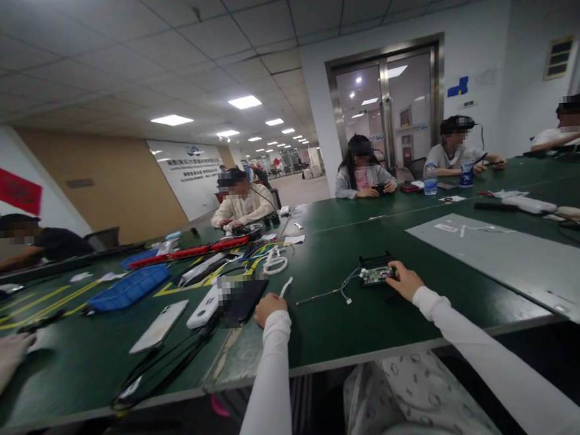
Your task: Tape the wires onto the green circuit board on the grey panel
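On the dark green table (357, 319), my right hand (404, 280) is closed on a small green circuit board (376, 275) that sits on a black base. Thin grey wires (325, 293) run left from the board across the table. My left hand (270, 307) rests in a loose fist, pinching a small white piece (285, 286) that sticks up from its fingers. Both arms wear white sleeves.
A black pad (241, 299), a white device (204, 307), a phone (159, 325) and black cables (152, 376) lie left of my hands. Further left are blue trays (129, 288). A grey sheet (516, 261) lies at right. Several people sit around the table; another person's hand (5, 363) is at far left.
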Demonstrator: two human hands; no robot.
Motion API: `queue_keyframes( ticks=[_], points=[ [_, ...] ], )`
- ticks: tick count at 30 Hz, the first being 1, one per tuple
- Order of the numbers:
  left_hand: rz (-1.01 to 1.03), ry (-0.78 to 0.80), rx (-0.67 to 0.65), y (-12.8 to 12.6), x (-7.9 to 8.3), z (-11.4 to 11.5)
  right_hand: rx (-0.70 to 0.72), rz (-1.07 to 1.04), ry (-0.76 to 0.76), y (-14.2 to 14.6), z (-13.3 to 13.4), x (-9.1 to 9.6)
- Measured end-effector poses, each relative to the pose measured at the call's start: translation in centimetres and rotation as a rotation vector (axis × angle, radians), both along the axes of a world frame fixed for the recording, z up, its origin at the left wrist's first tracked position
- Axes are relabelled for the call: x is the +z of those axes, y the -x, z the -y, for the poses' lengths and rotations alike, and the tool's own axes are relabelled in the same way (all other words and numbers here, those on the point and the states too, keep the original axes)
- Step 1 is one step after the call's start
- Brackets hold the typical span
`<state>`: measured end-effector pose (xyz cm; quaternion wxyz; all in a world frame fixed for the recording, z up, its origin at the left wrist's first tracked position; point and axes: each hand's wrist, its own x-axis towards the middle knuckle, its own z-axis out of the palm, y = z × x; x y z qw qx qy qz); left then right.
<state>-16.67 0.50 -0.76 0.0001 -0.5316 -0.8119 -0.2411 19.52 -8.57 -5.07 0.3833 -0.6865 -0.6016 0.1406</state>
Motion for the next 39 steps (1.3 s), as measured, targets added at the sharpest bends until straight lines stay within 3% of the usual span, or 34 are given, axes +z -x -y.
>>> queue_keyframes(
  ticks=[9, 16, 33, 39],
  points=[
    [-0.04, -0.003, 0.028, -0.2, 0.5, 0.4, 0.042, 0.232, 0.09, -0.6, 2.6, 0.2],
    [-0.065, 0.004, 0.021, -0.3, 0.5, 0.7, 0.046, 0.327, 0.071, -0.5, 3.1, 0.2],
    [-0.06, 0.028, 0.007, 0.0, 0.2, 0.4, 0.035, 0.241, 0.029, -1.3, 3.7, -0.1],
    [-0.059, 0.041, -0.003, 0.0, 0.4, 0.6, -0.109, 0.218, -0.071, -3.5, 3.5, -1.2]
  ],
)
